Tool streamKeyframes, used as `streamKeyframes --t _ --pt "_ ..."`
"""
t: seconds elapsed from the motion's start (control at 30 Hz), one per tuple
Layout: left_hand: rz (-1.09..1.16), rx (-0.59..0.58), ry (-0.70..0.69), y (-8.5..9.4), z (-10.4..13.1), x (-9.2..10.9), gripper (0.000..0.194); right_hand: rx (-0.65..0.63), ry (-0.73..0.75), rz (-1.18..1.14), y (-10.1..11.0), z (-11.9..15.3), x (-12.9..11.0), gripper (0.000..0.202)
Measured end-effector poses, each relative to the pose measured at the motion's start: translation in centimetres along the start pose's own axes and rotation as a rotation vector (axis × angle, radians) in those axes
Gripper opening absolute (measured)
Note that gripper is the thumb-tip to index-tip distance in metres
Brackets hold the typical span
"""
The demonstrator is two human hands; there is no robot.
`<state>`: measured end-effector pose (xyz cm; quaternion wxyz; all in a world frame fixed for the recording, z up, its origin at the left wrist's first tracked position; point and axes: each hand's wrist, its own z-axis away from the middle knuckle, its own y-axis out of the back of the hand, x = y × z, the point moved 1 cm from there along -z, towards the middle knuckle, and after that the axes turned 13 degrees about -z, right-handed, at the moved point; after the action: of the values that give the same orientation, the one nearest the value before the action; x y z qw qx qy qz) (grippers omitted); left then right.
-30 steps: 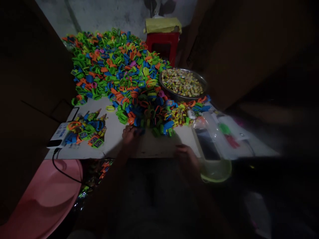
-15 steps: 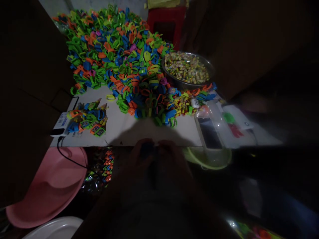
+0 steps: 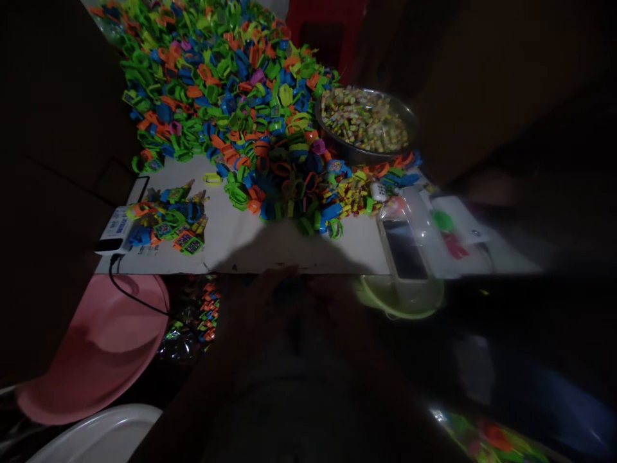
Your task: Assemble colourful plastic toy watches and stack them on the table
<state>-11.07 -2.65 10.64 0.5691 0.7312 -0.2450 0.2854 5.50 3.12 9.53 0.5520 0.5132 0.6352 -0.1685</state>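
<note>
In deep shadow at the table's near edge, my left hand (image 3: 267, 297) curls round a small dark bluish thing (image 3: 288, 287) whose kind I cannot make out. Close beside it is my right hand (image 3: 329, 297), its fingers bent toward the same spot; the dark hides whether they grip anything. Just beyond both hands lies a heap of toy wristwatches (image 3: 231, 96) in green, orange, blue and pink. A smaller cluster of toy watches (image 3: 178, 222) with several small yellow pieces sits to the left.
A metal bowl (image 3: 366, 151) of small yellowish pieces stands at the back right. A clear plastic case (image 3: 405, 247) overhangs the table edge above a yellow-green basin (image 3: 429, 308). At left are a white device (image 3: 116, 228) with a cable and a pink basin (image 3: 139, 308). A red stool (image 3: 349, 38) stands behind.
The view has tipped slightly downward, so the table's far things sit higher in the picture. Both hands stay together at the table's edge. No object has clearly moved.
</note>
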Motion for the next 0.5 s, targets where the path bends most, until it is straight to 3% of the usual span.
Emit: streamKeyframes --t 0.1,0.2,0.37,0.5 --pt "-0.018 0.006 0.097 -0.5 0.3 -0.7 0.050 -0.215 -0.019 0.170 -0.2 0.0 0.9 0.014" --pt "0.001 -0.059 0.237 -1.5 0.6 -1.5 0.057 -0.302 -0.119 0.304 -0.8 0.4 3.5 0.011" --pt "0.006 -0.188 0.347 -2.4 0.5 -3.2 0.062 -0.067 -0.133 0.343 -1.4 0.3 9.0 0.012" --pt "-0.114 -0.072 0.337 -0.1 -1.0 -6.6 0.055 0.028 -0.101 0.376 0.9 -2.1 12.1 0.022"
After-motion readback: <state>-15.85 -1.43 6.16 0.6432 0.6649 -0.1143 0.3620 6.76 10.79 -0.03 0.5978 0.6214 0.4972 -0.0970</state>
